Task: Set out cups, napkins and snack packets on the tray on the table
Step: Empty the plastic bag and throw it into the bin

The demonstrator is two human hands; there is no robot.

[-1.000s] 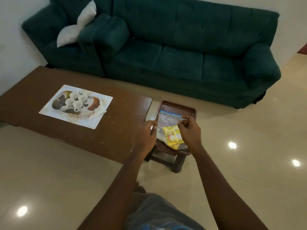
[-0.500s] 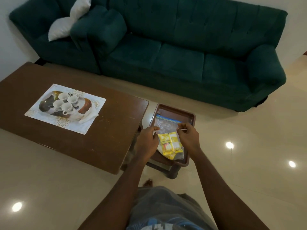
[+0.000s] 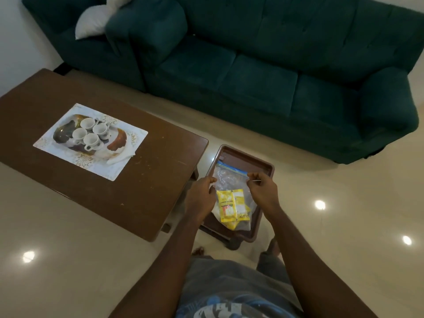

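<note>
A clear zip bag [image 3: 226,179] with yellow snack packets [image 3: 231,206] inside lies over a brown tray [image 3: 250,162] on a small stool. My left hand [image 3: 200,198] pinches the bag's left edge. On the other side my right hand [image 3: 262,191] pinches its blue zip strip at the right corner. On the brown table [image 3: 142,187] to the left, a patterned tray [image 3: 58,136] rests on a white mat and carries several white cups [image 3: 90,133]. A white napkin [image 3: 121,154] lies at that tray's right end.
A dark green sofa [image 3: 263,72] with a white cushion [image 3: 91,22] runs along the far side. The table's right corner sits close to the stool. Glossy beige floor tiles surround the table and stool. My grey shorts show at the bottom.
The view has tilted down and drawn closer. Both hands have stayed on the bag's top edge, with the bag lying a little flatter on the brown tray.
</note>
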